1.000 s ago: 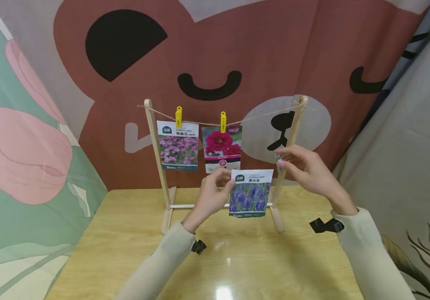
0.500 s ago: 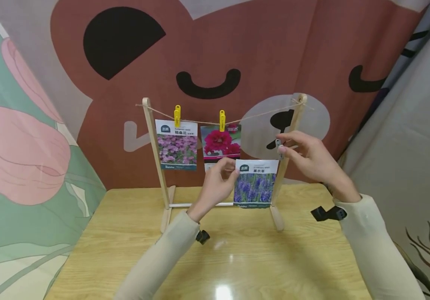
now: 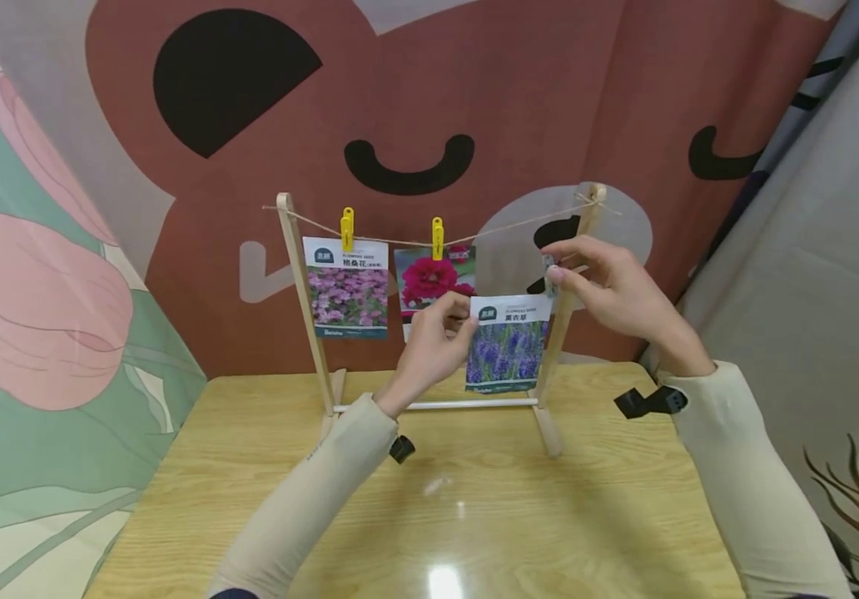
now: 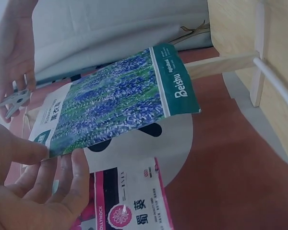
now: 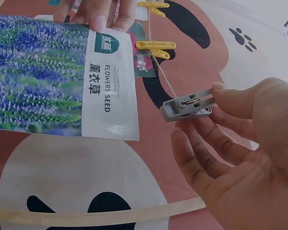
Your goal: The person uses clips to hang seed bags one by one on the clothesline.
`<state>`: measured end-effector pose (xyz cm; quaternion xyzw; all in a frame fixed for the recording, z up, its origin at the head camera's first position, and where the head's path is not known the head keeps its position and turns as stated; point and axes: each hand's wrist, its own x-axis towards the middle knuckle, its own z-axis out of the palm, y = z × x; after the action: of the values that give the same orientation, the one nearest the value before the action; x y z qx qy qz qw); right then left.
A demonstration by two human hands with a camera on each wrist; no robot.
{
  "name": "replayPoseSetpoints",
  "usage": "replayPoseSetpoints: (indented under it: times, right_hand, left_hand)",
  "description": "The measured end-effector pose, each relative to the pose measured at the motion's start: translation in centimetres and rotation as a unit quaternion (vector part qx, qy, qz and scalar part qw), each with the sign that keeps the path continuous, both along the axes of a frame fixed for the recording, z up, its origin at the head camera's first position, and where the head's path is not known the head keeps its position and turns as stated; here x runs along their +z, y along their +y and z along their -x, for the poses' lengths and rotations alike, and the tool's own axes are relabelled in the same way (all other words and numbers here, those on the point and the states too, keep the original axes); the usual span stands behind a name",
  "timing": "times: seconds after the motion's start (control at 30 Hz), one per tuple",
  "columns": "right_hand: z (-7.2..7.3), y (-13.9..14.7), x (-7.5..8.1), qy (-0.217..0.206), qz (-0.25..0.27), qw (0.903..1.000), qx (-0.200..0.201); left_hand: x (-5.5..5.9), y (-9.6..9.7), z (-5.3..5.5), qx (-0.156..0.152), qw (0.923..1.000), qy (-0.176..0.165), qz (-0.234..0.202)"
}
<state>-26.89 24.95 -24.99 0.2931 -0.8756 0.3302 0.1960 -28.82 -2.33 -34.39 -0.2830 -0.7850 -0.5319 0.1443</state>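
Observation:
My left hand [image 3: 435,343] pinches the upper left edge of a lavender seed packet [image 3: 507,345], which hangs upright below the string [image 3: 508,226]. In the left wrist view the thumb lies on the packet's front, with curled fingers behind. My right hand [image 3: 613,287] pinches a grey clothespin [image 5: 186,106] by its handle ends, just above and right of the packet's top edge. The clothespin's tip points towards the string. Left of my hands, a pink-flower seed packet [image 3: 347,289] and a hollyhock seed packet [image 3: 429,279] hang from the string, the latter partly hidden by my left hand.
Yellow clothespins [image 3: 347,229] hold the two hanging packets. The string runs between the posts of a wooden frame [image 3: 302,287], joined low down by a white rod [image 3: 474,404]. This frame stands on a wooden table [image 3: 414,499]. Behind it hangs a printed curtain [image 3: 534,91].
My left hand has raised the lavender packet and moved it slightly right. My right hand has risen with the grey clothespin. The hanging packets stay on the string.

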Motion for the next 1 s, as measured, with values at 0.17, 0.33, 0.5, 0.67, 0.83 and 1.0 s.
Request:
replayPoseSetpoints:
  times: [0.17,0.33,0.5,0.67,0.83,1.0]
  right_hand:
    - [0.4,-0.4,0.8,0.000,-0.002,1.0000,-0.001]
    - [0.6,-0.6,1.5,-0.001,0.006,1.0000,-0.002]
    - [0.8,-0.5,2.1,-0.007,0.021,0.9997,-0.001]
    - [1.0,-0.1,2.6,-0.016,0.028,0.9995,-0.002]
    - [1.4,-0.2,3.2,-0.019,0.030,0.9993,-0.014]
    - [1.5,-0.5,4.2,-0.014,0.043,0.9983,-0.036]
  left_hand:
    - [1.0,-0.1,0.6,0.003,0.9999,0.009,0.009]
    - [2.0,0.0,1.2,-0.003,0.9997,0.023,0.012]
    - [2.7,0.3,1.6,-0.006,0.9997,0.022,0.013]
    - [3.7,0.7,1.7,-0.001,0.9993,0.031,0.021]
    - [4.5,0.9,1.7,-0.001,0.9990,0.036,0.026]
    - [5.2,1.1,1.7,-0.004,0.9989,0.039,0.025]
